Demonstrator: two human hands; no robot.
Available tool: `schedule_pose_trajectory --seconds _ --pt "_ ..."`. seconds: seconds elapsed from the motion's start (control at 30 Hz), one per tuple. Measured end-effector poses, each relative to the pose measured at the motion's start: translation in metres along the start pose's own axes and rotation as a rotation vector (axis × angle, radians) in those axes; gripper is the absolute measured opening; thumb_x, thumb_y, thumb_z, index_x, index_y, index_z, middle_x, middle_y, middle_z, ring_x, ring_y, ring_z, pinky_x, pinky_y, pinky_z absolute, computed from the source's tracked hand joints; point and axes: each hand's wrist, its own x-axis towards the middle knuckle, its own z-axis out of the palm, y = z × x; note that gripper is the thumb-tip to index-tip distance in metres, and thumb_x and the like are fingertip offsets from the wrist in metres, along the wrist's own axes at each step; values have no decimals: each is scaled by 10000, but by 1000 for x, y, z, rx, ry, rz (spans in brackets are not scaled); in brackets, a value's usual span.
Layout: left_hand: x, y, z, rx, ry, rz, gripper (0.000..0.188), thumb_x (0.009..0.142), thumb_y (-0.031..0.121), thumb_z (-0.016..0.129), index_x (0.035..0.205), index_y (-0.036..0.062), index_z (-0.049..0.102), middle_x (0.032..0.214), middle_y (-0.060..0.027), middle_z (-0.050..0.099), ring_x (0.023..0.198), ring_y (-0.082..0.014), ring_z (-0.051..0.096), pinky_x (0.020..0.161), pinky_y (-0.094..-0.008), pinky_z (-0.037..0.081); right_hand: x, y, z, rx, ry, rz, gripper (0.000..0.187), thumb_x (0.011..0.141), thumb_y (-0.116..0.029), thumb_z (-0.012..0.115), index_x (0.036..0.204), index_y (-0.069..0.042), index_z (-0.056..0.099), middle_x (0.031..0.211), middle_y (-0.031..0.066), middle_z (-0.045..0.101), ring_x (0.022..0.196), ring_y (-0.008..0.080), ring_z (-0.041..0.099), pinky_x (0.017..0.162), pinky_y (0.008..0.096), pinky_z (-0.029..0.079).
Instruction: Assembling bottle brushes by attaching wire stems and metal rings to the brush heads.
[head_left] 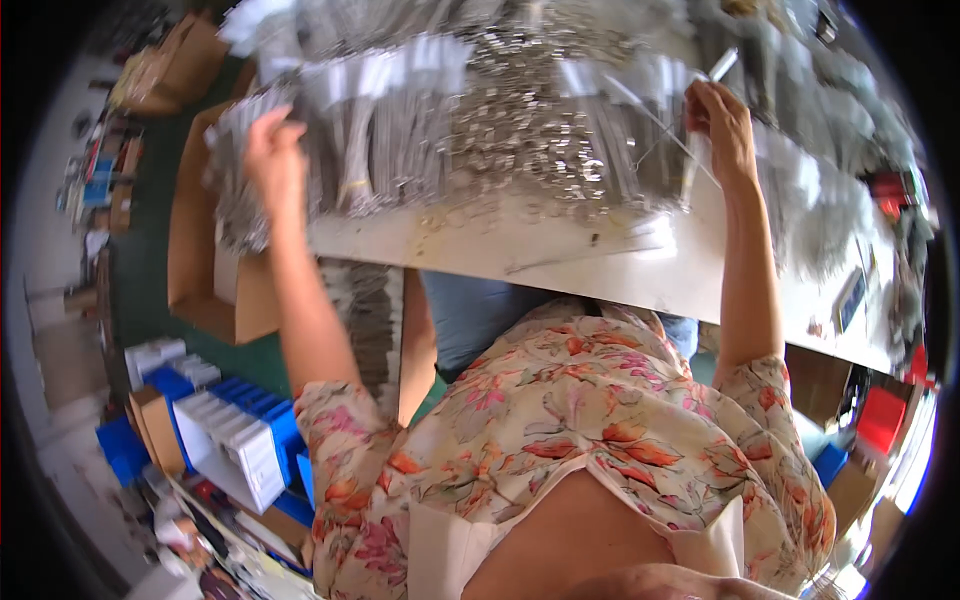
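Observation:
My left hand is raised at the left end of the white table, over the edge of the bundled thin grey strips; its fingers are blurred by motion. On the right, my right hand is closed around a short white stick-like piece whose end sticks up past the fingers. A long thin strip slants beside that hand; whether it is held, I cannot tell. Between the hands are more strip bundles with whitish ends and a heap of small shiny metal pieces.
An open cardboard box stands left of the table. Blue and white boxes are stacked on the left. More wrapped bundles cover the table's right side, near a dark flat device. A red container is farther right.

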Motion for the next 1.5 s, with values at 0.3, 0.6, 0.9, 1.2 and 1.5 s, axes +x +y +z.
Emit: schedule_pose_trajectory --seconds 0.3,0.6,0.9,1.2,1.5 --pt "45 -113 -61 743 -378 217 194 805 176 570 830 -15 593 747 -153 611 663 -255 569 631 -348 432 -25 -29 -118 -701 412 -237 163 837 -185 526 877 -101 660 687 14 601 558 86 506 515 250 432" --pt "43 -80 -47 557 -435 -111 138 763 83 526 699 -27 580 585 -67 572 506 -139 494 505 -284 383 -38 13 -128 -1142 195 98 241 733 -316 636 826 -98 680 725 80 650 689 244 617 647 339 489" --pt "56 -115 -74 511 -292 -213 128 771 74 525 774 -45 572 635 -60 589 549 -138 520 543 -276 421 -25 -11 -177 -673 582 -298 184 759 -235 616 809 -70 680 689 38 638 565 100 553 557 260 461" --pt "15 -40 -27 -1 -63 27 240 900 161 486 1085 53 596 741 3 525 540 -39 407 448 -202 336 -21 44 -304 -1299 463 213 253 751 -323 569 835 -109 673 768 110 648 700 286 624 652 390 488" --pt "-48 53 41 -742 -466 -248 294 891 231 496 972 -33 599 773 20 429 616 -43 347 509 -183 288 -46 -72 -221 -922 727 -377 197 868 -210 510 862 -53 629 666 56 579 622 150 563 602 295 484"
